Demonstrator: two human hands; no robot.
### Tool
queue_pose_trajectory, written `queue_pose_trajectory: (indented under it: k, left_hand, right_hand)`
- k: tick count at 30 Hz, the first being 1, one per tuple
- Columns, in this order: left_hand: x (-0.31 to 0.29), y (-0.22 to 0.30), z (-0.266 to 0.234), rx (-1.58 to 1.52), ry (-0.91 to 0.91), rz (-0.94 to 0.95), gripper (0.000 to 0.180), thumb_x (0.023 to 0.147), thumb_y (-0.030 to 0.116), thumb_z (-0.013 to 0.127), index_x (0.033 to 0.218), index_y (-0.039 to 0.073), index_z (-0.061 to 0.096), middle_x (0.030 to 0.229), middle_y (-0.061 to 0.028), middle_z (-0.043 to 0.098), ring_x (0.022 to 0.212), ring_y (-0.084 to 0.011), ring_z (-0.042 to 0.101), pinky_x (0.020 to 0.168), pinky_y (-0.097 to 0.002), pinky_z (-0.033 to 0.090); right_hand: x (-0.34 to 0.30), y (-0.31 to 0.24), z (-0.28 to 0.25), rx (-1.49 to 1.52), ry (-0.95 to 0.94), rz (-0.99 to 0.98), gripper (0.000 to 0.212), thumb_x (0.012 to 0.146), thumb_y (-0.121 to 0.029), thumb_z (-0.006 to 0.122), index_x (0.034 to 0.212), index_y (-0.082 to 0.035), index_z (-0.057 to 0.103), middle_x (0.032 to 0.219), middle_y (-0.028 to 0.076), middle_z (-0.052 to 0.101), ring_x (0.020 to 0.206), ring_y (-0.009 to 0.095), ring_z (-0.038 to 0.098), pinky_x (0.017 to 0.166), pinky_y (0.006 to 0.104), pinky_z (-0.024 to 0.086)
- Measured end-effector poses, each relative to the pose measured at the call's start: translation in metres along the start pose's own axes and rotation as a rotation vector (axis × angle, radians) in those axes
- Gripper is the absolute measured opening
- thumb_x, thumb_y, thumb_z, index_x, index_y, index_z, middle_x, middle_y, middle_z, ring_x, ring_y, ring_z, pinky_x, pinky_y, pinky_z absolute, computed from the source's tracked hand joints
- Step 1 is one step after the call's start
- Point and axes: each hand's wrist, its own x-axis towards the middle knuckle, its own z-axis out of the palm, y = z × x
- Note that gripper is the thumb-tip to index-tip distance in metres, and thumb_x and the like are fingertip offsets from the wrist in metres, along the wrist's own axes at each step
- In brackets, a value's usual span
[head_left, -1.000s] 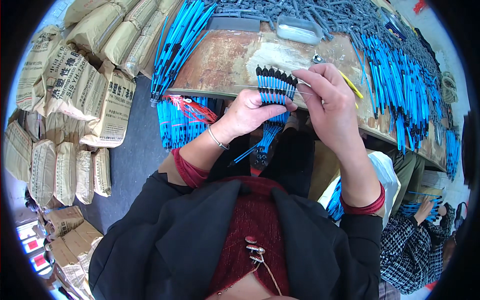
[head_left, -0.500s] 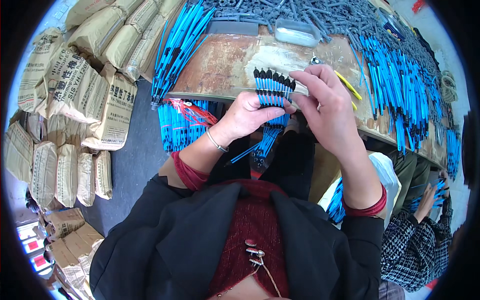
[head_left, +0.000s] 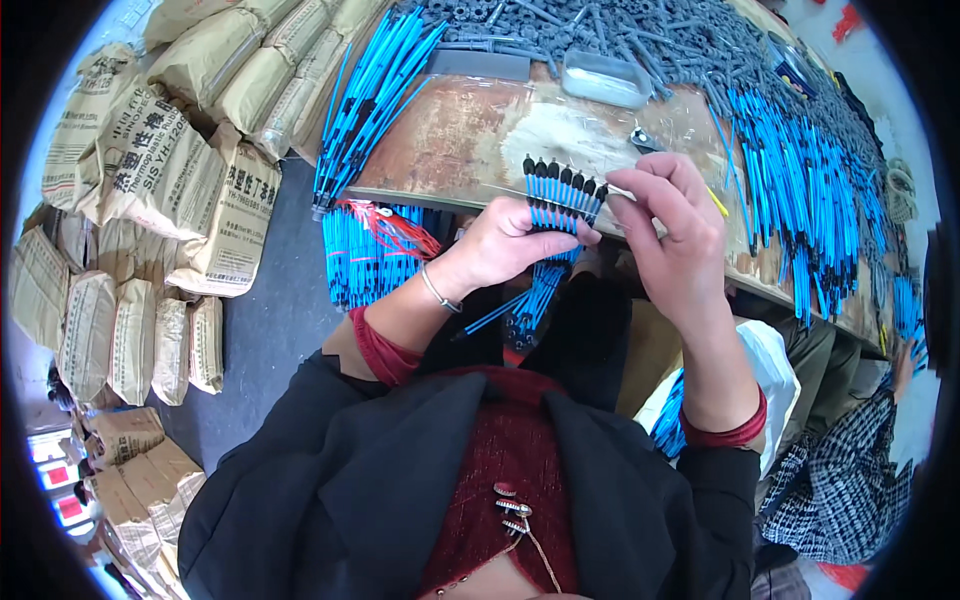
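My left hand (head_left: 500, 245) is closed around a bundle of thin blue rods (head_left: 565, 190) with black tips and black bands. Several of the rods fan out side by side in a row above my thumb, tips pointing away from me. Their lower ends (head_left: 535, 295) hang below my hand, over my lap. At the right end of the row my right hand (head_left: 680, 215) has thumb and index finger pinched close to the last black tip. A fine pale strand seems to run there, too thin to make out clearly.
Beyond my hands is a worn wooden table (head_left: 450, 130) with a clear plastic tray (head_left: 605, 80) and heaped grey plastic parts (head_left: 690, 50). Blue rods lie at left (head_left: 375, 100) and right (head_left: 795, 200). Paper sacks (head_left: 150, 170) stand left; a co-worker's checkered sleeve (head_left: 840, 480) is at right.
The view has shifted slightly, so the table and both hands sit a little further right. My right fingers stay beside the end rod. The co-worker's hand at right has moved toward the picture's edge.
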Motion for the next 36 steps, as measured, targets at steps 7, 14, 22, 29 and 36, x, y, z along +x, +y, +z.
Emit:
queue_pose_trajectory:
  k: [7, 14, 22, 29, 36]
  left_hand:
    - [-0.002, 0.001, 0.003, 0.059, -0.036, -0.037, 0.017, 0.081, 0.0, 0.059, 0.096, 0.002, 0.065, 0.094, -0.0043, 0.065, 0.087, -0.0116, 0.059, 0.078, -0.027, 0.047]
    - [-0.002, 0.006, 0.009, 0.071, -0.013, -0.044, 0.017, 0.082, 0.004, 0.059, 0.097, 0.004, 0.067, 0.094, -0.002, 0.065, 0.086, -0.0093, 0.058, 0.077, -0.0255, 0.047]
    - [-0.002, 0.001, 0.007, 0.038, -0.039, -0.036, 0.017, 0.082, 0.003, 0.059, 0.097, 0.004, 0.067, 0.093, -0.002, 0.065, 0.087, -0.0093, 0.058, 0.078, -0.0254, 0.047]
    - [-0.003, 0.002, 0.006, 0.029, -0.043, -0.106, 0.017, 0.082, 0.003, 0.059, 0.098, 0.004, 0.067, 0.094, -0.0016, 0.065, 0.087, -0.0095, 0.058, 0.078, -0.0254, 0.046]
    - [0.001, -0.004, 0.001, 0.02, -0.049, -0.021, 0.016, 0.083, 0.003, 0.058, 0.097, 0.001, 0.065, 0.093, -0.0041, 0.066, 0.089, -0.0103, 0.059, 0.08, -0.0258, 0.047]
  right_hand:
    - [-0.008, -0.001, -0.001, 0.022, 0.061, 0.029, 0.026, 0.069, 0.006, 0.066, 0.094, 0.0, 0.061, 0.084, 0.006, 0.052, 0.064, 0.011, 0.047, 0.055, 0.0225, 0.04]
    - [-0.012, -0.008, 0.002, 0.019, -0.002, 0.147, 0.027, 0.068, 0.004, 0.068, 0.094, -0.001, 0.062, 0.083, 0.004, 0.05, 0.059, 0.009, 0.042, 0.053, 0.0214, 0.037]
    - [-0.011, -0.005, 0.005, 0.035, -0.001, 0.121, 0.029, 0.068, 0.004, 0.068, 0.096, -0.002, 0.063, 0.081, 0.004, 0.05, 0.062, 0.011, 0.046, 0.051, 0.0222, 0.037]
    - [-0.008, -0.005, 0.004, -0.033, -0.046, 0.054, 0.03, 0.074, 0.006, 0.061, 0.102, -0.003, 0.062, 0.077, 0.007, 0.049, 0.068, 0.017, 0.049, 0.057, 0.0253, 0.04]
    - [-0.006, -0.002, 0.0, 0.015, -0.152, 0.134, 0.031, 0.08, 0.005, 0.053, 0.108, -0.004, 0.06, 0.074, 0.007, 0.047, 0.069, 0.018, 0.048, 0.064, 0.0269, 0.04]
